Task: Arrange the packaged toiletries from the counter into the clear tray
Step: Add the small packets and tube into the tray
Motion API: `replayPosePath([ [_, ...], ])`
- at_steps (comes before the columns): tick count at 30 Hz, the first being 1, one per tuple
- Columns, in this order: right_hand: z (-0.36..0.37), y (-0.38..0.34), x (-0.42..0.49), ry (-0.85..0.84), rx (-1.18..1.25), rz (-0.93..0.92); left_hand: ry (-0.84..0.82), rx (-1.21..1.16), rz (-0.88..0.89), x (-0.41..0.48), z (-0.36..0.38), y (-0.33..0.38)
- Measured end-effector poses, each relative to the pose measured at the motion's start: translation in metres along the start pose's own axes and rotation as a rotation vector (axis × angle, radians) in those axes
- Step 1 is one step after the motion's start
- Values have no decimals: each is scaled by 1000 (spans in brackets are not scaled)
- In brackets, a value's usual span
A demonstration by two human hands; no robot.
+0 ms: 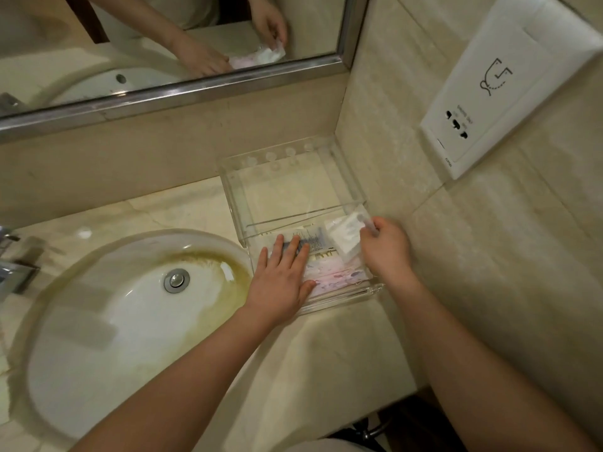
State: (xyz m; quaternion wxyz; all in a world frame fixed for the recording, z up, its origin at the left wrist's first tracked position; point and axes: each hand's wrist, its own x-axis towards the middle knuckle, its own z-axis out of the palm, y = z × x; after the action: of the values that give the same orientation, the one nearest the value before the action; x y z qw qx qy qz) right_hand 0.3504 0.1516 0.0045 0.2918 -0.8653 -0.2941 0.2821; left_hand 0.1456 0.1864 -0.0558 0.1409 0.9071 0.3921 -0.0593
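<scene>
Clear tray (287, 190) sits on the counter (326, 347), pushed into the wall corner, at 3 o'clock from the sink (98, 305).

All the packets I can see lie in the tray's near section, its 6 o'clock end:
- a flat printed packet (315, 244) toward 10 o'clock
- a pink packet (332, 277) against the front wall
- a white packet (344, 238) at 2 o'clock, resting partly over the others

Left hand (280, 275): fingers straight and spread, palm down, pressing on the printed packet and the edge of the pink one. It grips nothing.

Right hand (386, 249): at 3 o'clock of the near section, fingers curled, pinching the far corner of the white packet against the tray's right wall.

Progress, as I judge it: late stage. The only packaged items in view are inside the tray, so loading looks mostly done. What seems left is seating the white packet flat, squaring up the stack, and letting go. Motion blur hides the packet labels, and counter beyond the frame edges is not shown.
</scene>
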Motion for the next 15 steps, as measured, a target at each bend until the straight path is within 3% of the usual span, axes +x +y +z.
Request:
replayPosePath([
  [4,4,-13,20,-39,-302,-53,-24,-2,-2,-2,-3,0],
  [9,14,-9,22,51,-210,21,-25,5,-12,-2,-3,0],
  [15,21,-2,5,205,-217,-86,-14,-2,-24,-3,-2,1],
])
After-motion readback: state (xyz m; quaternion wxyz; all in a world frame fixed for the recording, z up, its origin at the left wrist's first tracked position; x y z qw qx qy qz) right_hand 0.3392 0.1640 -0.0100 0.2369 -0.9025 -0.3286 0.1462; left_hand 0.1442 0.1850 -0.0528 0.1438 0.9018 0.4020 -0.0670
